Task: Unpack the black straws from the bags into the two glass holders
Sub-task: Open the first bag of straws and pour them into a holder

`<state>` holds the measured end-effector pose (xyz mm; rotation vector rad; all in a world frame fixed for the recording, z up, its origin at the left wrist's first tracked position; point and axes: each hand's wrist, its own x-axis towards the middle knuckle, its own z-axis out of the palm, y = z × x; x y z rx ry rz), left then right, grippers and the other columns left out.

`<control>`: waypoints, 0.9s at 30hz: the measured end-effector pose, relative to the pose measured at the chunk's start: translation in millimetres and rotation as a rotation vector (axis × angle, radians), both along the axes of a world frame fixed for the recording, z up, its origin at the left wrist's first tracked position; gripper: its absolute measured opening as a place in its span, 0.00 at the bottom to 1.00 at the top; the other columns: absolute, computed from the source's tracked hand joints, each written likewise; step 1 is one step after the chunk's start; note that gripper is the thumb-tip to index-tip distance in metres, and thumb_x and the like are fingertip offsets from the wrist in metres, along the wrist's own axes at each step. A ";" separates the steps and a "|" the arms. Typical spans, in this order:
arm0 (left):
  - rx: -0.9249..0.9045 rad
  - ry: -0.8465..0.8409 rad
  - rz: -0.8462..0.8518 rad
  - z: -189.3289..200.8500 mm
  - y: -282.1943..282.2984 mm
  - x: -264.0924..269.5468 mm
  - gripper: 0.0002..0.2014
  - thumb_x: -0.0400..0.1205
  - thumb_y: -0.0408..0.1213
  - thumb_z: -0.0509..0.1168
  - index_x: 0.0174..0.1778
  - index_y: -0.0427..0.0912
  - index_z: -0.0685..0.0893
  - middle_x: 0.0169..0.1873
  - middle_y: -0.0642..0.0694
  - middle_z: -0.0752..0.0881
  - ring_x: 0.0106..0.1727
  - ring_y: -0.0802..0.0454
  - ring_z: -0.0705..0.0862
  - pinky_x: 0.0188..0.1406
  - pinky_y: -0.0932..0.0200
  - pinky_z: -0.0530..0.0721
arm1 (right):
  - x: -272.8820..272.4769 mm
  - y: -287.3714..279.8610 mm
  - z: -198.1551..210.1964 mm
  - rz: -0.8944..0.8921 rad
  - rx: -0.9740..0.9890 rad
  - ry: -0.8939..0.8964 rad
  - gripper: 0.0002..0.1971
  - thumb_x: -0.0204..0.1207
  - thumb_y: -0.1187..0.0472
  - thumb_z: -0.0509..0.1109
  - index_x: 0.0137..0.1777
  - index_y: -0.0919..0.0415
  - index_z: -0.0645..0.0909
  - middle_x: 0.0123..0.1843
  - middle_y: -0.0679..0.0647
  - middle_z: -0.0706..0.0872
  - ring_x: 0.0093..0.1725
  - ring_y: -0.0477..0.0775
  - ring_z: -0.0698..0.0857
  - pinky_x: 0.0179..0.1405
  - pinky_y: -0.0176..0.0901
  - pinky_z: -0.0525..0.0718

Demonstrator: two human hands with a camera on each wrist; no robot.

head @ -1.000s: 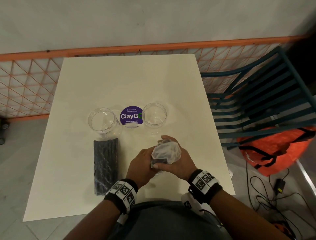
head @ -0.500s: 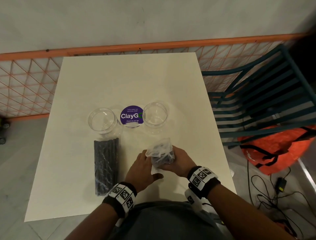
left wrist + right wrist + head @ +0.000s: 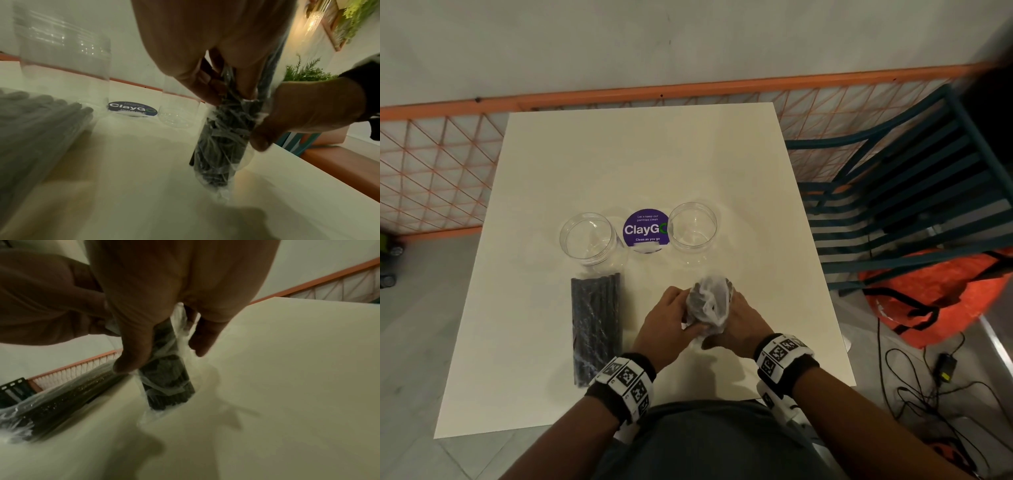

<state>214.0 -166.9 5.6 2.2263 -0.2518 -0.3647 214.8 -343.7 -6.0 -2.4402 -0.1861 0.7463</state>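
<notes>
Both hands hold a clear plastic bag of black straws (image 3: 709, 301) upright on the white table (image 3: 640, 161), its lower end touching the surface. My left hand (image 3: 671, 318) grips the bag (image 3: 221, 142) from the left, and my right hand (image 3: 736, 325) grips the same bag (image 3: 166, 379) from the right. A second, sealed bag of black straws (image 3: 595, 325) lies flat to the left. Behind stand two clear, empty glass holders, one on the left (image 3: 588, 238) and one on the right (image 3: 693, 226).
A round purple ClayGo sticker (image 3: 645, 228) lies between the holders. An orange mesh railing (image 3: 431, 164) runs behind and left of the table. A dark teal slatted chair (image 3: 914, 192), an orange bag (image 3: 941, 291) and floor cables (image 3: 928, 383) are to the right.
The bag of straws has been stood more upright between the hands. My left hand, flat beside it half a second ago, has closed round the bag again.
</notes>
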 end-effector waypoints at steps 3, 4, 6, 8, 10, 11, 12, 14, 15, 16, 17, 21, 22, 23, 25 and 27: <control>-0.037 -0.002 -0.060 -1.4 0.3 -4.0 0.27 0.76 0.47 0.74 0.71 0.46 0.78 0.52 0.55 0.76 0.48 0.59 0.82 0.54 0.56 0.88 | -2.0 -8.4 6.2 -0.147 -0.059 0.107 0.38 0.69 0.51 0.81 0.75 0.63 0.69 0.71 0.60 0.78 0.66 0.60 0.79 0.69 0.53 0.78; -0.055 -0.016 -0.070 -1.8 1.0 -6.1 0.27 0.77 0.44 0.75 0.72 0.47 0.78 0.53 0.55 0.77 0.48 0.59 0.82 0.54 0.57 0.88 | -2.5 -9.8 5.4 -0.180 -0.046 0.120 0.33 0.72 0.55 0.78 0.74 0.64 0.70 0.66 0.58 0.81 0.61 0.57 0.81 0.66 0.52 0.80; -0.064 -0.014 -0.073 -2.5 2.1 -8.3 0.26 0.76 0.44 0.76 0.71 0.47 0.79 0.53 0.53 0.77 0.48 0.57 0.83 0.53 0.57 0.87 | -0.9 -5.6 6.5 -0.185 -0.058 0.160 0.23 0.78 0.60 0.72 0.70 0.66 0.74 0.55 0.55 0.82 0.56 0.55 0.82 0.61 0.47 0.80; -0.011 0.006 -0.091 -3.3 2.8 -9.9 0.30 0.73 0.53 0.76 0.69 0.47 0.79 0.56 0.51 0.76 0.48 0.54 0.83 0.52 0.57 0.87 | 0.6 -0.7 4.9 -0.149 -0.090 0.195 0.20 0.80 0.56 0.70 0.67 0.65 0.77 0.57 0.59 0.85 0.60 0.60 0.84 0.58 0.45 0.81; 0.016 0.025 -0.099 -3.1 2.3 -10.3 0.36 0.68 0.63 0.75 0.69 0.50 0.78 0.58 0.53 0.74 0.51 0.54 0.83 0.52 0.59 0.86 | 0.8 2.5 4.0 -0.073 -0.145 0.230 0.20 0.81 0.56 0.67 0.68 0.67 0.77 0.64 0.63 0.84 0.65 0.64 0.82 0.59 0.44 0.78; 0.022 0.038 -0.088 -2.3 1.5 -9.8 0.37 0.67 0.64 0.76 0.69 0.51 0.78 0.58 0.54 0.74 0.52 0.55 0.82 0.53 0.59 0.86 | 1.0 2.1 4.6 -0.044 -0.173 0.228 0.20 0.82 0.56 0.66 0.69 0.67 0.76 0.66 0.63 0.83 0.67 0.63 0.81 0.61 0.45 0.77; 0.028 0.046 -0.076 -0.8 0.4 -9.3 0.35 0.68 0.61 0.77 0.68 0.50 0.78 0.58 0.53 0.75 0.52 0.55 0.82 0.53 0.59 0.86 | 0.8 0.9 7.8 -0.015 -0.204 0.219 0.21 0.81 0.56 0.67 0.71 0.65 0.75 0.69 0.62 0.81 0.69 0.63 0.79 0.63 0.46 0.77; 0.056 0.040 -0.059 2.6 -1.9 -8.2 0.28 0.73 0.53 0.77 0.66 0.47 0.80 0.59 0.50 0.78 0.50 0.54 0.82 0.51 0.58 0.84 | 0.2 -2.4 13.4 -0.032 -0.159 0.202 0.30 0.77 0.54 0.73 0.76 0.61 0.69 0.72 0.61 0.77 0.70 0.61 0.77 0.68 0.49 0.76; 0.069 0.054 -0.048 4.0 -2.7 -7.2 0.24 0.75 0.49 0.76 0.64 0.46 0.81 0.58 0.49 0.78 0.49 0.53 0.82 0.49 0.59 0.83 | -0.8 -5.8 15.4 -0.063 -0.065 0.189 0.38 0.72 0.53 0.78 0.79 0.59 0.65 0.73 0.59 0.75 0.71 0.60 0.76 0.71 0.51 0.76; 0.073 0.082 -0.026 6.0 -3.5 -6.5 0.20 0.75 0.47 0.76 0.61 0.48 0.81 0.57 0.48 0.79 0.49 0.51 0.82 0.48 0.59 0.82 | -1.9 -9.3 17.9 -0.064 0.049 0.172 0.46 0.67 0.51 0.82 0.81 0.57 0.61 0.76 0.57 0.72 0.74 0.58 0.74 0.75 0.51 0.72; 0.054 0.103 0.010 7.7 -4.4 -5.4 0.17 0.75 0.45 0.77 0.56 0.50 0.81 0.55 0.47 0.79 0.48 0.49 0.83 0.47 0.57 0.82 | -2.9 -12.1 19.9 -0.042 0.180 0.148 0.53 0.63 0.46 0.84 0.83 0.54 0.56 0.80 0.53 0.67 0.78 0.53 0.70 0.80 0.47 0.67; 0.147 0.035 -0.100 -4.1 -1.3 -1.8 0.27 0.73 0.58 0.69 0.61 0.42 0.82 0.55 0.44 0.78 0.52 0.44 0.83 0.44 0.57 0.79 | -8.3 -18.5 22.9 -0.174 0.625 0.019 0.60 0.53 0.43 0.88 0.83 0.48 0.56 0.81 0.38 0.66 0.79 0.37 0.68 0.79 0.37 0.67; 0.215 0.019 -0.149 -8.7 -0.9 -1.9 0.31 0.73 0.59 0.66 0.65 0.41 0.81 0.59 0.42 0.78 0.56 0.43 0.81 0.47 0.57 0.79 | -7.6 -17.4 23.8 -0.188 0.600 -0.026 0.57 0.53 0.47 0.89 0.81 0.46 0.60 0.79 0.38 0.71 0.77 0.38 0.71 0.77 0.39 0.71; 0.289 0.015 -0.174 -13.3 -1.0 -2.2 0.33 0.74 0.59 0.66 0.70 0.42 0.78 0.63 0.41 0.77 0.61 0.42 0.78 0.52 0.55 0.79 | -5.6 -14.5 25.1 -0.198 0.552 -0.065 0.53 0.53 0.47 0.89 0.79 0.45 0.65 0.75 0.37 0.76 0.73 0.38 0.76 0.73 0.39 0.74; 0.433 0.012 -0.187 -19.8 -0.9 -2.4 0.41 0.73 0.66 0.64 0.78 0.44 0.71 0.72 0.42 0.74 0.69 0.41 0.73 0.65 0.51 0.76 | 0.0 -7.6 24.9 -0.193 0.420 -0.133 0.42 0.55 0.40 0.86 0.69 0.40 0.73 0.63 0.35 0.84 0.62 0.40 0.83 0.64 0.38 0.80; 0.453 0.044 -0.159 -19.7 -0.3 -0.1 0.50 0.70 0.68 0.67 0.84 0.48 0.60 0.80 0.45 0.68 0.76 0.43 0.69 0.75 0.49 0.72 | 4.8 -1.5 23.4 -0.195 0.296 -0.157 0.33 0.58 0.37 0.82 0.62 0.39 0.76 0.53 0.37 0.87 0.53 0.43 0.86 0.54 0.39 0.82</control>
